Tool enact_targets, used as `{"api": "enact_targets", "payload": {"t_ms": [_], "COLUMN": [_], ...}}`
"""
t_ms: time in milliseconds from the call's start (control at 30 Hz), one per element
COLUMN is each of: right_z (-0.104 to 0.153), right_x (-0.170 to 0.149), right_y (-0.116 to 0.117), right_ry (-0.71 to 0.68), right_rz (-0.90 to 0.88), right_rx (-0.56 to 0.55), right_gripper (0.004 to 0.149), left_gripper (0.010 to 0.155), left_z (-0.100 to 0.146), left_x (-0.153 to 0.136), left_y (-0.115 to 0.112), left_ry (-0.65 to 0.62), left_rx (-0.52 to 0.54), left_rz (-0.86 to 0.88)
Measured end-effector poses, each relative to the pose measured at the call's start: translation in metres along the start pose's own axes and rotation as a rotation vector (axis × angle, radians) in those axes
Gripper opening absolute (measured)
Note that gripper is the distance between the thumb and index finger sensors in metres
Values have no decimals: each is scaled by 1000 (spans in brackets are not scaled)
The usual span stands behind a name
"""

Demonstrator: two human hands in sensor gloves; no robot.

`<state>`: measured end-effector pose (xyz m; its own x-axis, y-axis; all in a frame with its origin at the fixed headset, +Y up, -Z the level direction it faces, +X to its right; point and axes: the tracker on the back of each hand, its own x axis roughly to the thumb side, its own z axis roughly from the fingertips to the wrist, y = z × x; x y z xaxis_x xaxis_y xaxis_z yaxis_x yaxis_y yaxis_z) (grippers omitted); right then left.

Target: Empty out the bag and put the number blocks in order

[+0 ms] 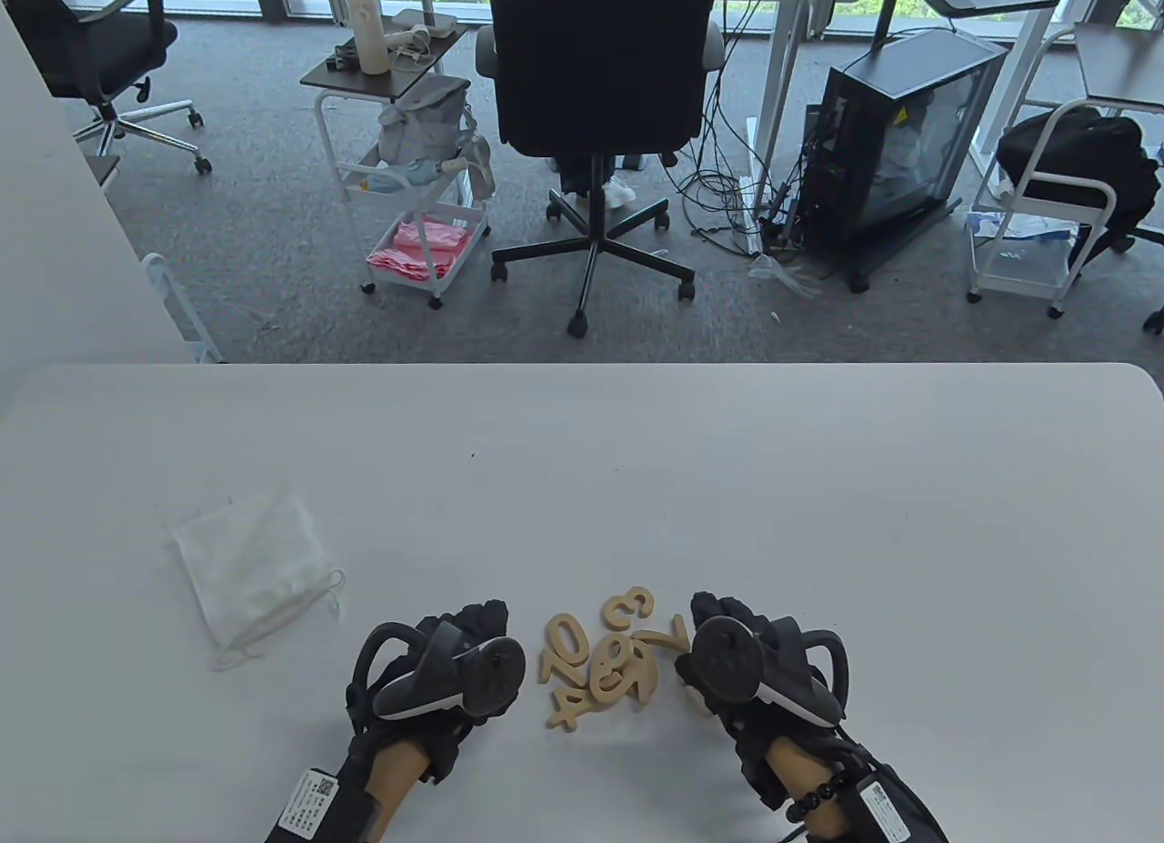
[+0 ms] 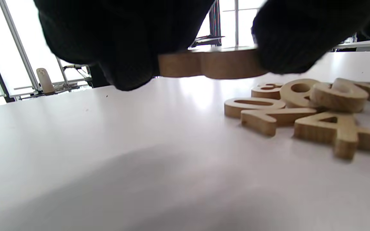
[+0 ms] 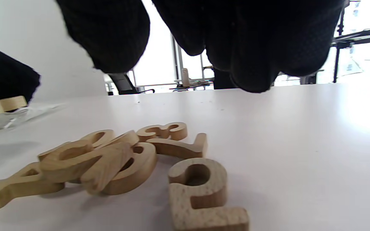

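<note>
Several wooden number blocks lie in a loose pile [image 1: 600, 666] on the white table between my hands. I read a 0 [image 1: 564, 638], a 3 [image 1: 629, 608], a 7 [image 1: 668, 636] and a 4 [image 1: 571, 705]. My left hand [image 1: 477, 625] is left of the pile. In the left wrist view its fingers [image 2: 124, 57] pinch one number block [image 2: 210, 65] by its edges, just above the table; its digit is hidden. My right hand [image 1: 709, 616] hovers at the pile's right side, holding nothing. A 2 [image 3: 201, 195] lies under it. The empty white mesh bag [image 1: 255, 561] lies flat at the left.
The table's far edge [image 1: 582, 366] runs across the middle of the table view. Beyond it stand an office chair [image 1: 596, 106], carts and a computer case on the floor. The bag's drawstring [image 1: 238, 654] trails toward the front.
</note>
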<state>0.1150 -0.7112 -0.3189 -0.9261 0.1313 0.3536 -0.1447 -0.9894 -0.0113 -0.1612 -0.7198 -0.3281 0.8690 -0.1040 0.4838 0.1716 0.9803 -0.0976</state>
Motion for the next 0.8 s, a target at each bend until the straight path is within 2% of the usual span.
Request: {"api": "enact_targets", "payload": {"t_ms": [100, 233, 467, 800], "right_z": [-1, -4, -9, -12], "right_x": [18, 35, 46, 48], "right_y": [10, 22, 43, 53], "right_ry": [-117, -198, -230, -238], "right_rz": [51, 95, 175, 212], "right_rx": [-4, 36, 133, 146], "right_gripper": [70, 74, 78, 82], "left_gripper": [88, 88, 89, 88], "left_z": [-7, -12, -15, -16], "left_x": [0, 6, 11, 11], "left_y": [-11, -20, -27, -31], "left_ry": [-25, -49, -63, -67], "left_rx": [-49, -67, -95, -153], "left_rz": [-8, -47, -96, -109]}}
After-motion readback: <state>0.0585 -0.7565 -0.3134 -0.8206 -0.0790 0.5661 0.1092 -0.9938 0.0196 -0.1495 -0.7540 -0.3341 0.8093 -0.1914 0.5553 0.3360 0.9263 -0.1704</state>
